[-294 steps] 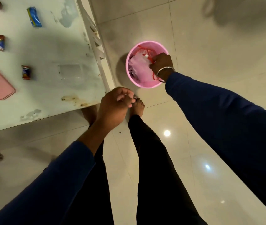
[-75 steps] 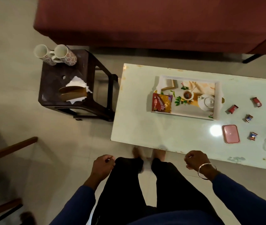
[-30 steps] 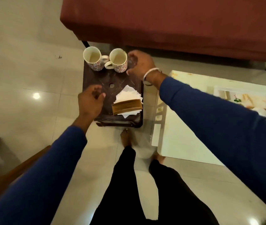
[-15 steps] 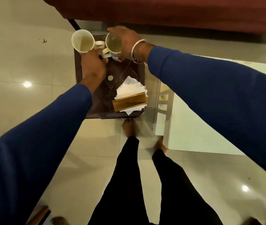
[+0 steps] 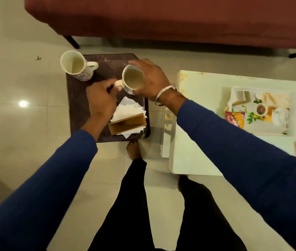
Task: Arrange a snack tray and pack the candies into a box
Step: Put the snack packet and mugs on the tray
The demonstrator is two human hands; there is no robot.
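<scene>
Far left, the spare mug (image 5: 76, 66) sits right at the stool (image 5: 82, 105) corner, so don't clip it. Your left hand (image 5: 101, 100) pinches the handle of the lifted mug (image 5: 133, 79) while your right hand (image 5: 152, 79) wraps its body. It's ceramic, stiff, breakable, probably slick, so keep both hands on it. Napkin holder (image 5: 127, 124) sits just below. Rightward, clear the table (image 5: 198, 142) edge; the tray (image 5: 263, 113) has open space at its near side.
</scene>
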